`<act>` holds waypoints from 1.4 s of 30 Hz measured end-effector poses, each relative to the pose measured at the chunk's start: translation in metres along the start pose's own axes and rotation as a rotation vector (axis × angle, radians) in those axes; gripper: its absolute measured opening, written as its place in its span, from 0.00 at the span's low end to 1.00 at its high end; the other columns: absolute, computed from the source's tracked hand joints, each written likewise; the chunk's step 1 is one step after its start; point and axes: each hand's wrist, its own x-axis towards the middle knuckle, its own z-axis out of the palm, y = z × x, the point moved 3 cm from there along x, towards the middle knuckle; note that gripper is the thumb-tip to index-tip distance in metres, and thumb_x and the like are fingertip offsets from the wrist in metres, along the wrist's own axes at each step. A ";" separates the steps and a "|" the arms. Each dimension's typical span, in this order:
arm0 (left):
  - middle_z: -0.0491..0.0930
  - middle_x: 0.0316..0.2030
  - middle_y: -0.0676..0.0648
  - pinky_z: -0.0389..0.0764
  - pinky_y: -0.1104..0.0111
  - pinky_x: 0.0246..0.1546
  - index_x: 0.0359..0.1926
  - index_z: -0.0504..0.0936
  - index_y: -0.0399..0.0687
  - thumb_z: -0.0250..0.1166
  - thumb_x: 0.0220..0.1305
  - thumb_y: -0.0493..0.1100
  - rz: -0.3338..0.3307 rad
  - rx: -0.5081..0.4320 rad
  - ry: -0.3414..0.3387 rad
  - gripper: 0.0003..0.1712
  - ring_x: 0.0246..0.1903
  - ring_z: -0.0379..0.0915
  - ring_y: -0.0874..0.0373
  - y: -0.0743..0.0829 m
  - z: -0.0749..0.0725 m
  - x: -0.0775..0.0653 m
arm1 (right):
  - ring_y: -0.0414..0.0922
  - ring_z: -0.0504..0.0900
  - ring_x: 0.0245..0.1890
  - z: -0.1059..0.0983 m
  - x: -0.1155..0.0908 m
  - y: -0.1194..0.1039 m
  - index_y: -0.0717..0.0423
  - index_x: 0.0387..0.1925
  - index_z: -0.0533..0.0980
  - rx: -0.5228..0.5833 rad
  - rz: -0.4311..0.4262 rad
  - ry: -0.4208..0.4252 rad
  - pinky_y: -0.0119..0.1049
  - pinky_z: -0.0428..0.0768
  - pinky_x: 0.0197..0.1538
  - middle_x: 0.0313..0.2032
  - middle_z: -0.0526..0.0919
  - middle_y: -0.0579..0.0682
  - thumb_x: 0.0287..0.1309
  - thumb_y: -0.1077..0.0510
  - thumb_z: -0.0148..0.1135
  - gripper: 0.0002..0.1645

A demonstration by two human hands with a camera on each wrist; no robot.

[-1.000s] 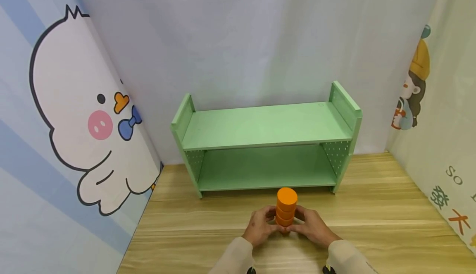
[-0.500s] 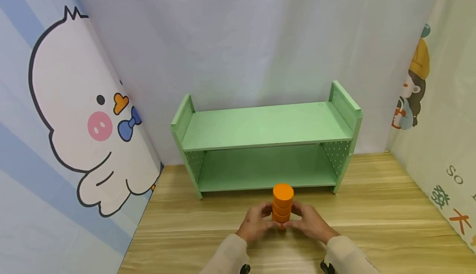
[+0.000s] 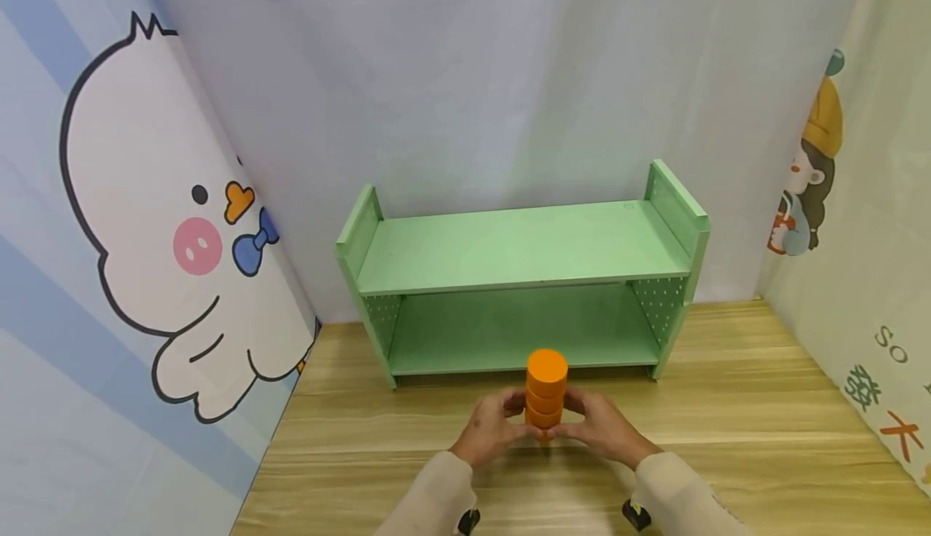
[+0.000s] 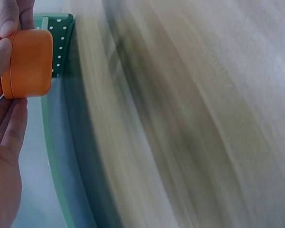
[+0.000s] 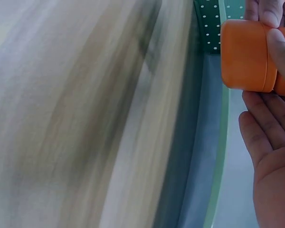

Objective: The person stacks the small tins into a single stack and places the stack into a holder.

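An upright stack of orange, rounded cylindrical pieces (image 3: 547,378) stands between my two hands in the head view, apparently lifted off the table. From the left side, my left hand (image 3: 491,429) grips its lower part, thumb in front and fingers behind. My right hand (image 3: 605,429) does the same from the right, and the thumb tips nearly meet. In the left wrist view, the lowest orange piece (image 4: 32,64) shows a smooth side and a thin seam. The same piece (image 5: 244,57) juts past the fingers in the right wrist view. Some of the stack is hidden by the hands.
Just behind the stack stands a green two-tier shelf (image 3: 524,249) with raised, perforated side panels. It rests on a wood-grain table (image 3: 727,407). Printed curtains with a cartoon duck (image 3: 145,188) and a cartoon figure (image 3: 806,168) hang at the sides.
Both hands have moved together slightly left and upward in the head view, bringing the orange stack along. The grip looks the same, and the shelf has stayed put.
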 end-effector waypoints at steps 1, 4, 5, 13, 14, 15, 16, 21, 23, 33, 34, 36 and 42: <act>0.84 0.52 0.43 0.81 0.67 0.55 0.57 0.80 0.40 0.78 0.52 0.38 0.004 0.003 0.000 0.29 0.52 0.81 0.53 0.001 -0.001 0.000 | 0.63 0.77 0.59 0.000 0.001 -0.001 0.68 0.62 0.72 0.002 0.000 -0.002 0.59 0.74 0.62 0.60 0.77 0.65 0.54 0.54 0.76 0.39; 0.84 0.51 0.43 0.81 0.68 0.53 0.56 0.80 0.39 0.78 0.52 0.38 0.016 0.015 0.004 0.29 0.51 0.81 0.54 0.004 -0.005 -0.001 | 0.62 0.77 0.59 -0.001 0.002 -0.005 0.68 0.62 0.73 0.009 0.002 -0.009 0.59 0.74 0.62 0.60 0.77 0.65 0.55 0.53 0.76 0.38; 0.84 0.51 0.43 0.82 0.68 0.53 0.56 0.80 0.39 0.78 0.51 0.38 0.020 0.018 0.006 0.29 0.51 0.81 0.54 0.005 -0.006 -0.001 | 0.62 0.77 0.59 -0.001 0.003 -0.006 0.68 0.62 0.73 0.012 0.002 -0.011 0.60 0.74 0.62 0.60 0.77 0.65 0.55 0.53 0.76 0.38; 0.83 0.53 0.44 0.82 0.61 0.54 0.56 0.80 0.40 0.78 0.53 0.40 0.019 0.026 -0.007 0.29 0.51 0.81 0.52 0.013 -0.014 -0.002 | 0.62 0.78 0.59 -0.005 0.004 -0.018 0.67 0.61 0.73 0.001 -0.019 -0.025 0.60 0.75 0.61 0.59 0.78 0.64 0.55 0.52 0.75 0.37; 0.83 0.53 0.45 0.82 0.61 0.54 0.57 0.80 0.41 0.77 0.53 0.40 0.022 0.027 -0.010 0.29 0.51 0.81 0.53 0.014 -0.016 -0.002 | 0.62 0.78 0.58 -0.005 0.004 -0.020 0.67 0.61 0.73 -0.006 -0.024 -0.025 0.59 0.75 0.61 0.59 0.78 0.64 0.55 0.52 0.75 0.37; 0.83 0.53 0.45 0.82 0.62 0.54 0.57 0.80 0.41 0.77 0.53 0.41 0.027 0.027 -0.014 0.29 0.52 0.81 0.53 0.016 -0.017 -0.003 | 0.62 0.78 0.58 -0.006 0.005 -0.021 0.67 0.61 0.73 -0.010 -0.027 -0.025 0.59 0.75 0.61 0.59 0.78 0.64 0.55 0.52 0.75 0.37; 0.83 0.53 0.45 0.82 0.62 0.54 0.57 0.80 0.41 0.77 0.54 0.41 0.031 0.026 -0.017 0.29 0.52 0.81 0.53 0.017 -0.018 -0.003 | 0.62 0.78 0.58 -0.006 0.005 -0.023 0.67 0.61 0.73 -0.016 -0.030 -0.026 0.59 0.76 0.61 0.59 0.78 0.64 0.55 0.52 0.75 0.37; 0.83 0.54 0.47 0.82 0.62 0.54 0.58 0.80 0.43 0.77 0.54 0.42 0.036 0.017 -0.034 0.29 0.52 0.81 0.55 0.019 -0.022 -0.003 | 0.60 0.79 0.57 -0.008 0.006 -0.028 0.65 0.61 0.74 -0.046 -0.046 -0.032 0.58 0.77 0.60 0.59 0.79 0.62 0.55 0.51 0.75 0.37; 0.83 0.53 0.47 0.82 0.60 0.55 0.58 0.80 0.43 0.77 0.54 0.42 0.038 0.014 -0.035 0.29 0.52 0.81 0.56 0.020 -0.023 -0.003 | 0.59 0.80 0.57 -0.008 0.007 -0.030 0.64 0.61 0.74 -0.061 -0.054 -0.032 0.58 0.77 0.59 0.59 0.79 0.62 0.55 0.50 0.75 0.36; 0.83 0.53 0.47 0.81 0.66 0.54 0.57 0.79 0.42 0.76 0.54 0.40 0.051 0.015 -0.050 0.29 0.51 0.81 0.58 0.032 -0.033 -0.003 | 0.59 0.80 0.56 -0.012 0.009 -0.041 0.63 0.61 0.74 -0.072 -0.078 -0.031 0.58 0.78 0.59 0.58 0.79 0.61 0.56 0.51 0.75 0.36; 0.83 0.53 0.48 0.81 0.68 0.54 0.57 0.79 0.42 0.76 0.54 0.40 0.055 0.019 -0.051 0.29 0.51 0.81 0.58 0.033 -0.033 -0.003 | 0.59 0.80 0.56 -0.012 0.009 -0.042 0.64 0.61 0.74 -0.070 -0.082 -0.032 0.58 0.78 0.59 0.58 0.79 0.61 0.56 0.51 0.75 0.36; 0.83 0.53 0.47 0.81 0.67 0.54 0.57 0.80 0.42 0.77 0.54 0.40 0.058 0.024 -0.048 0.29 0.51 0.81 0.57 0.036 -0.035 -0.003 | 0.59 0.80 0.56 -0.013 0.010 -0.044 0.64 0.61 0.74 -0.077 -0.092 -0.031 0.57 0.78 0.59 0.58 0.80 0.61 0.56 0.51 0.75 0.36; 0.83 0.54 0.45 0.82 0.68 0.53 0.58 0.80 0.40 0.77 0.54 0.39 0.086 0.048 -0.044 0.30 0.51 0.81 0.56 0.042 -0.041 -0.002 | 0.57 0.81 0.55 -0.015 0.012 -0.052 0.63 0.61 0.75 -0.096 -0.111 -0.023 0.54 0.80 0.58 0.57 0.81 0.60 0.55 0.50 0.75 0.36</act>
